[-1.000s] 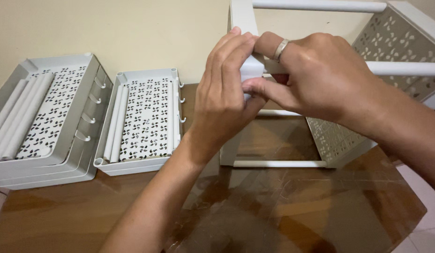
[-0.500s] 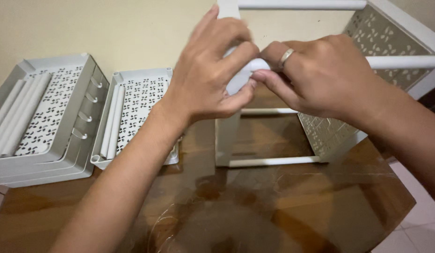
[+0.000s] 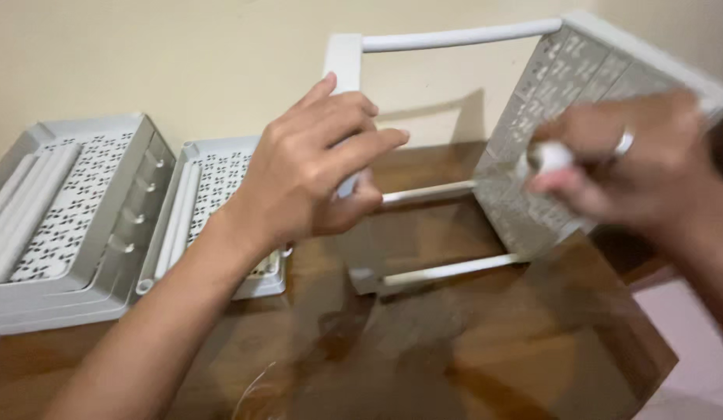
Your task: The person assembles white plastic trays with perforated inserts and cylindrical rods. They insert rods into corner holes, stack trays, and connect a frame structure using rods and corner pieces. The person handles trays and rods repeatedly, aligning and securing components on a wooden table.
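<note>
The white rack frame [image 3: 455, 155] is lying on its side toward the far right part of the brown table [image 3: 486, 342], against the cream wall [image 3: 182, 54]. One solid end panel is standing upright at its left, a perforated panel [image 3: 548, 93] is slanting up at its right, and white tubes are running between the two: one along the top, two lower down near the tabletop.

The left hand [image 3: 307, 179] is reaching in from the near left edge and is resting against the upright end panel, fingers half curled and spread across its face, thumb underneath; how firmly this grip is closing on the panel cannot be told, since the hand is covering the contact. The right hand [image 3: 633, 171], wearing a ring, is blurred by motion in front of the perforated panel. Its grip is pinched around the end of a short white tube [image 3: 549, 155], which is sitting between thumb and fingertips, just beside the perforated panel and well apart from the left hand.

Toward the far left corner of the table, a stack of grey perforated trays [image 3: 73, 233] is sitting with white tubes lying in the top tray. Just beside it, a smaller perforated tray [image 3: 213, 202] is lying partly behind the left forearm.
</note>
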